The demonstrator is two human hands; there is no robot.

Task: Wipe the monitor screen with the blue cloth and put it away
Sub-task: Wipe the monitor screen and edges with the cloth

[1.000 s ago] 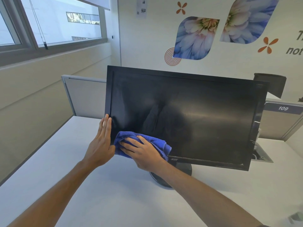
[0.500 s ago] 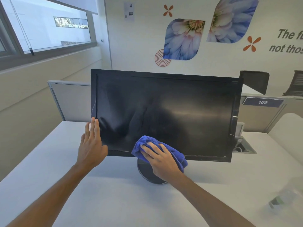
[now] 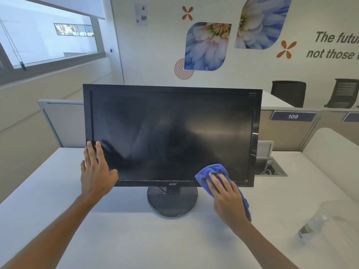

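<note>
A white wall with blue flower prints [image 3: 206,46], a wide daylight window [image 3: 48,35], grey partition panels [image 3: 287,133], 2 black office chairs [image 3: 288,93].

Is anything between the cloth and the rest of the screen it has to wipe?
Nothing visible: the blue cloth lies flat on the monitor screen; the left hand only touches its left edge.

The right hand [image 3: 227,197] has carried the blue cloth [image 3: 215,171] from the screen's lower left along its bottom edge to the lower right corner of the monitor [image 3: 172,133].
</note>
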